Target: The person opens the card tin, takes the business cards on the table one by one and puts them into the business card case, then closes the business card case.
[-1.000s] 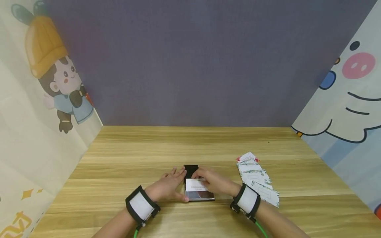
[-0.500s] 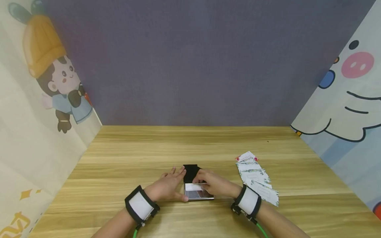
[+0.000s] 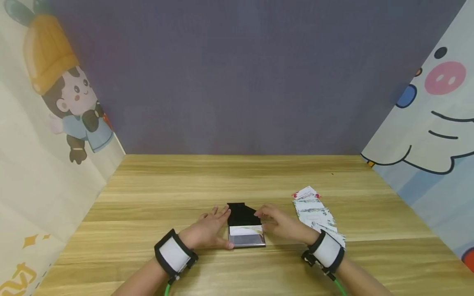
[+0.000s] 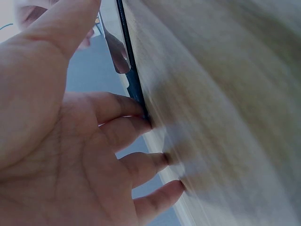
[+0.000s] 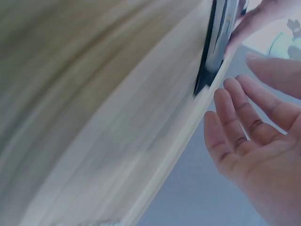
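A business card case (image 3: 247, 241) with a shiny silver front lies on the table, its black flap (image 3: 242, 216) folded back on the far side. A white card (image 3: 238, 230) shows in the upper part of its pocket. My left hand (image 3: 209, 231) rests at the case's left side, fingers straight, with the fingertips by the flap and the thumb at the near left corner. In the left wrist view the fingertips touch the table and the case's dark edge (image 4: 136, 87). To the right of the case, my right hand (image 3: 285, 226) holds nothing, its fingers loosely bent.
Several printed cards (image 3: 312, 216) lie overlapped in a row on the wooden table (image 3: 166, 181), right of my right hand, which partly hides the nearest. A grey panel (image 3: 240, 82) stands along the table's far edge. Cartoon-printed walls (image 3: 414, 135) flank both sides.
The white card has slid down into the case's pocket, toward me. My right hand has let go and drawn away to the right, uncovering the flap. My left hand stays in place.
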Action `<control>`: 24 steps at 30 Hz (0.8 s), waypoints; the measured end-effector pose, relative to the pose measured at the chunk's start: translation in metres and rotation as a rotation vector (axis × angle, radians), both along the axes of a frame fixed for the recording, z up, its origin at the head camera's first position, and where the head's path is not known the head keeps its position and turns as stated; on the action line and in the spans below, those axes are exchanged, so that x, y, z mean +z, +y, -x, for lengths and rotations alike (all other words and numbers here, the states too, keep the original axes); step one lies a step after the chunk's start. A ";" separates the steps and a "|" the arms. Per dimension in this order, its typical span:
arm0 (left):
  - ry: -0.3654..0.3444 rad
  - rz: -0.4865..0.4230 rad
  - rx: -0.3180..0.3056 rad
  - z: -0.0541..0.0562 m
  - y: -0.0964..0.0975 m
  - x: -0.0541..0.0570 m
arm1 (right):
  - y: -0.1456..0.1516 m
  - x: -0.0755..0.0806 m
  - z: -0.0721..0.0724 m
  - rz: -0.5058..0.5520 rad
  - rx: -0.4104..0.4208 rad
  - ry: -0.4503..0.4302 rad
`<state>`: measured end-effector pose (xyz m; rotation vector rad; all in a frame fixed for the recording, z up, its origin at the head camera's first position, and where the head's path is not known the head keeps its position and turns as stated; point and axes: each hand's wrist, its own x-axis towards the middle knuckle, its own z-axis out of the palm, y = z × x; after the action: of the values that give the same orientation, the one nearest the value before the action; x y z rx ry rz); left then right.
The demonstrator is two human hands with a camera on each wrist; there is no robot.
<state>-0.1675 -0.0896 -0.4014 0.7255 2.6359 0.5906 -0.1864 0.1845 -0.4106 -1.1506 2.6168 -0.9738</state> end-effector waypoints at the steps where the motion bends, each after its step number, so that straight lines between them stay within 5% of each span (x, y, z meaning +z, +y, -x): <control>1: 0.000 -0.001 0.001 0.000 0.000 0.000 | 0.007 0.000 0.000 -0.010 -0.023 0.002; 14: -0.002 -0.012 0.000 0.002 0.000 -0.002 | 0.090 -0.005 -0.015 -0.076 -0.207 0.145; 24: -0.003 -0.008 0.005 0.002 0.000 -0.005 | 0.123 -0.007 -0.027 -0.154 -0.344 0.078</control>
<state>-0.1698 -0.0901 -0.4060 0.7202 2.6352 0.6036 -0.1590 0.3078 -0.4176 -0.7335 2.9558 -0.7711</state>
